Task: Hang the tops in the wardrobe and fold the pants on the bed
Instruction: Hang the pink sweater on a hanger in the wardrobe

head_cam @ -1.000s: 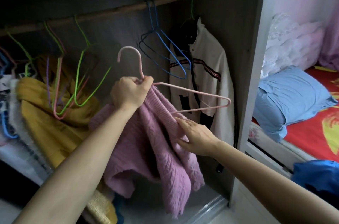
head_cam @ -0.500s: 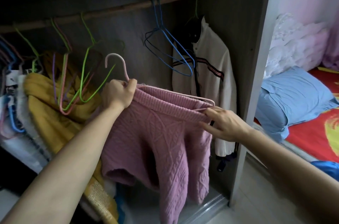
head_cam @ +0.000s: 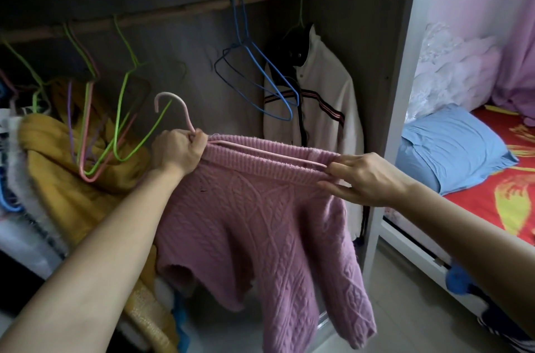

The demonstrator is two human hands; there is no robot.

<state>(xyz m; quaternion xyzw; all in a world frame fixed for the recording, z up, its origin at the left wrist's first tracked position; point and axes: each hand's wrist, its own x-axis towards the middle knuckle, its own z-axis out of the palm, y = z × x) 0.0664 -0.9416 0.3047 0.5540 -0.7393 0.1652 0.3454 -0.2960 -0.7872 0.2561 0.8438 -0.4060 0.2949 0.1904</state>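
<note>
A pink cable-knit sweater (head_cam: 260, 222) hangs in front of the open wardrobe, its ribbed edge stretched between my hands. My left hand (head_cam: 176, 150) grips the neck of a pale pink hanger (head_cam: 173, 104) together with the sweater's edge. The hanger's arm runs along the ribbing toward my right hand (head_cam: 364, 176), which pinches the ribbed edge and the hanger's end. The wardrobe rod (head_cam: 179, 10) crosses above, with a gap behind the pink hanger.
Empty green and pink hangers (head_cam: 121, 109) and blue hangers (head_cam: 260, 69) hang on the rod. A white jacket (head_cam: 324, 104) hangs at the right wall; yellow clothing (head_cam: 58, 161) lies piled at the left. The bed with a blue pillow (head_cam: 451, 147) stands at the right.
The sweater's ribbed edge was pulled up over the hanger's arm and stretched flat. My right hand moved from under the hanger to its right end.
</note>
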